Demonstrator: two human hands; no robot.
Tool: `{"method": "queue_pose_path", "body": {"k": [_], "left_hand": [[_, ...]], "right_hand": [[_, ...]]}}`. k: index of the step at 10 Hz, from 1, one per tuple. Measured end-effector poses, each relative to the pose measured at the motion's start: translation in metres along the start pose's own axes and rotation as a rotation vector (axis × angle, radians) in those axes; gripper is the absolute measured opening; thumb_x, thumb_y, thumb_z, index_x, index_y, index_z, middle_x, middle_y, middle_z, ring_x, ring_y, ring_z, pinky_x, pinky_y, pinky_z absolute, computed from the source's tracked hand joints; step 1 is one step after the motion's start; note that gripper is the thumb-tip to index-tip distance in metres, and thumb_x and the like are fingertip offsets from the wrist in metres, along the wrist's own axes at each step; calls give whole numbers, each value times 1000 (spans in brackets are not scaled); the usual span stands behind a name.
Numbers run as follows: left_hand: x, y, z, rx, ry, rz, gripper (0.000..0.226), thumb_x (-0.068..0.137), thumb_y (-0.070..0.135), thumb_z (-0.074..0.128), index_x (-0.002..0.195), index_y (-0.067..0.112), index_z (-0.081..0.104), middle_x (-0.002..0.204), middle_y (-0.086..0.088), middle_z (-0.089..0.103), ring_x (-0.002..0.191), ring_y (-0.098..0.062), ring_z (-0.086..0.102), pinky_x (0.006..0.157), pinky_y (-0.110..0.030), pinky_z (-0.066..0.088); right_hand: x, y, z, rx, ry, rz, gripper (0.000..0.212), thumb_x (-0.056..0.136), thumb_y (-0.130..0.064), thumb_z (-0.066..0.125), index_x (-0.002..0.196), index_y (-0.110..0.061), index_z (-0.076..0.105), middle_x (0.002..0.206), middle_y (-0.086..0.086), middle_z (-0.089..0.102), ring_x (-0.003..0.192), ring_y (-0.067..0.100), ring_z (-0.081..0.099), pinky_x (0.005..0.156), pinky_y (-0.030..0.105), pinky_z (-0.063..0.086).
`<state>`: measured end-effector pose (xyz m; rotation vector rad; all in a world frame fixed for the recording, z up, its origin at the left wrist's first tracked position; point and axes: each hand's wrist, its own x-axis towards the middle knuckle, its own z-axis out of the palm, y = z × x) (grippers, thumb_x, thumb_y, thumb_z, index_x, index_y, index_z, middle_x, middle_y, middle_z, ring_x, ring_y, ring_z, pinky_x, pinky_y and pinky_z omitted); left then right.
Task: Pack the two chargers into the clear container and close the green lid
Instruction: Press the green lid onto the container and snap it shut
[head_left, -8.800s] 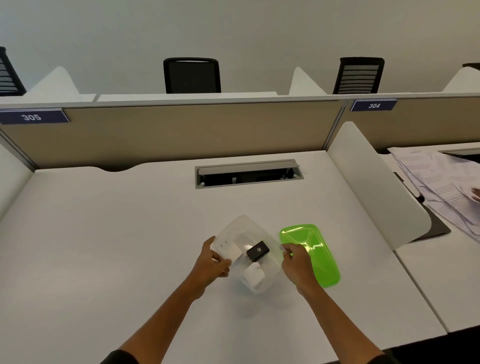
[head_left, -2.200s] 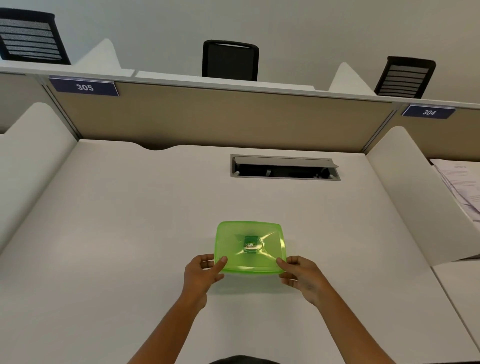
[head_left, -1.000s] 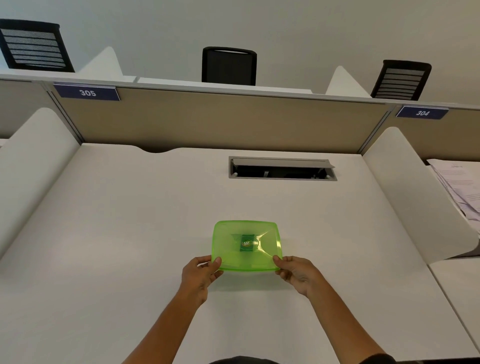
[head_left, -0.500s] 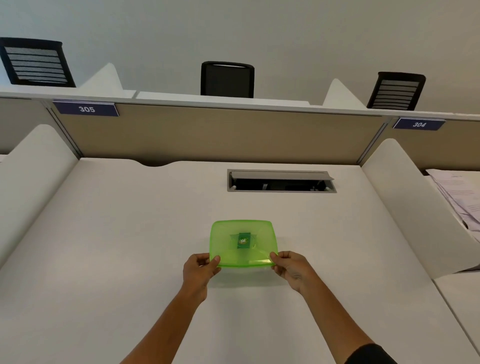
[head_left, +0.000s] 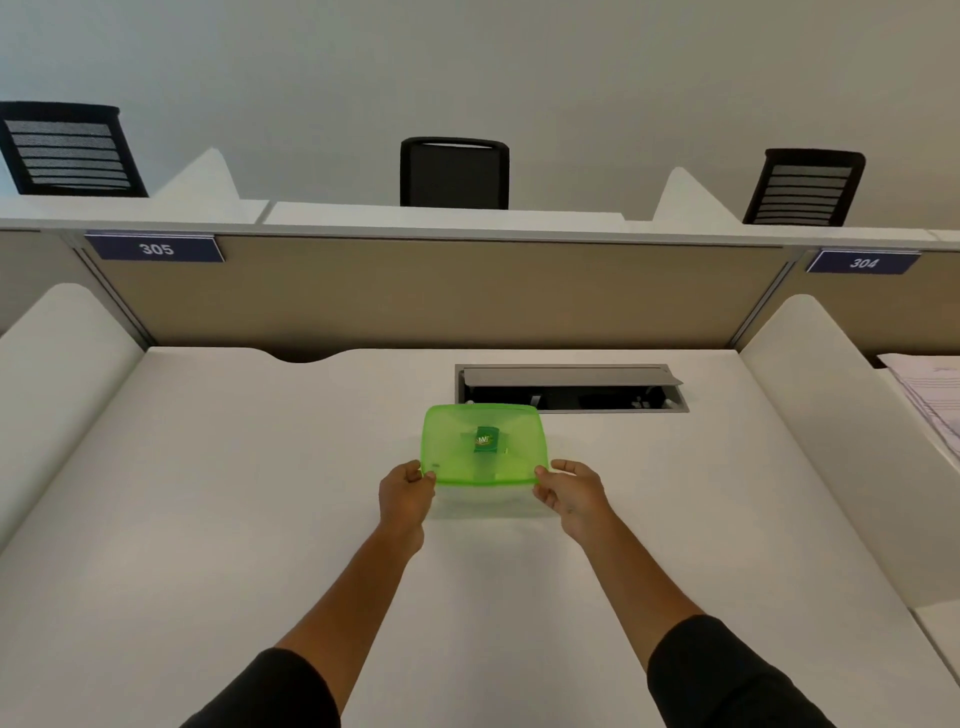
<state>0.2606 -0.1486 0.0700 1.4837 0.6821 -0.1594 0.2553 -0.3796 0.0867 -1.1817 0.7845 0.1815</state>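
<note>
With lid (head_left: 485, 446) seated on container (head_left: 488, 501) mid-desk (head_left: 208, 519), L hand (head_left: 405, 493) & R hand (head_left: 571, 493) each pinch a near corner, chargers barely visible thru green.

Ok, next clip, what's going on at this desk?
A person is holding a clear container with a green lid on top, on a white desk. The left hand has a grip on the near left corner and the right hand on the near right corner. The lid looks seated; whether it is fully snapped shut cannot be told. A dark shape shows through the lid, too blurred to identify.
</note>
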Motion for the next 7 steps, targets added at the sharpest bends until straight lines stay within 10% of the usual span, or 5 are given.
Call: {"method": "queue_pose_path", "body": {"k": [2, 3, 5, 7], "left_hand": [[19, 20, 12, 15, -57, 9, 30, 97, 3, 65, 73, 12, 50, 91, -12, 49, 91, -27, 38, 85, -37, 34], [25, 25, 14, 49, -38, 17, 6, 98, 7, 67, 94, 3, 64, 97, -12, 53, 94, -26, 44, 87, -36, 38], [15, 26, 9, 228, -29, 51, 52, 100, 20, 68, 144, -4, 54, 143, -24, 60, 136, -44, 57, 107, -43, 49], [-10, 4, -9, 591, -13, 340, 78, 99, 35, 69, 161, 5, 34, 165, -19, 38, 155, -35, 35, 126, -48, 36]], "right_hand": [[14, -17, 13, -19, -6, -7, 50, 93, 11, 70, 140, 10, 51, 126, 32, 66, 99, 33, 60, 108, 49, 55], [14, -22, 14, -36, -22, -5, 49, 93, 10, 71, 139, 9, 52, 114, 25, 66, 97, 31, 61, 96, 44, 58], [9, -22, 9, -221, 33, -75, 46, 96, -9, 74, 138, 1, 58, 130, 21, 66, 110, 30, 64, 107, 50, 57], [-8, -7, 0, -949, 87, -528, 60, 101, -33, 65, 153, -9, 46, 157, 8, 46, 148, 25, 42, 120, 40, 41]]}}
